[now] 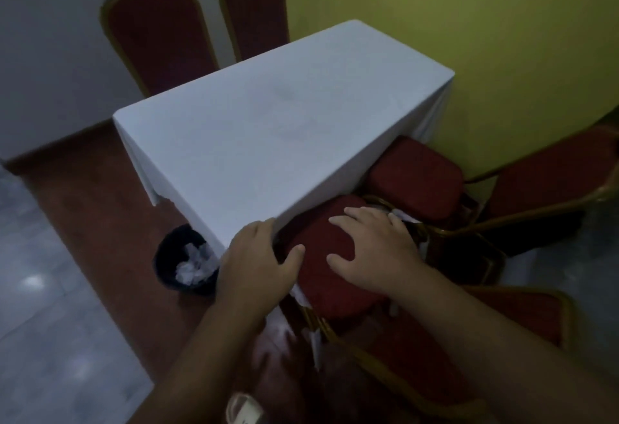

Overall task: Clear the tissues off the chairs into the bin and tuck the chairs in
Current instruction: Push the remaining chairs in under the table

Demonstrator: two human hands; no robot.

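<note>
Head view: both hands, left (pixel 259 256) and right (pixel 371 249), fingers spread flat, empty, on chair (pixel 321 276) seat beside desk (pixel 268 129); tissues (pixel 194 263) binned; tucking left.

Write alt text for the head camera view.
Both hands, left hand and right hand, rest flat on a red chair seat at a white-clothed table. A black bin holding crumpled tissues stands on the floor left of it.

Banquet or function room — white-clothed table (pixel 268 129), red padded gold-framed chairs (pixel 157 38), carpet strip (pixel 100 222)
</note>
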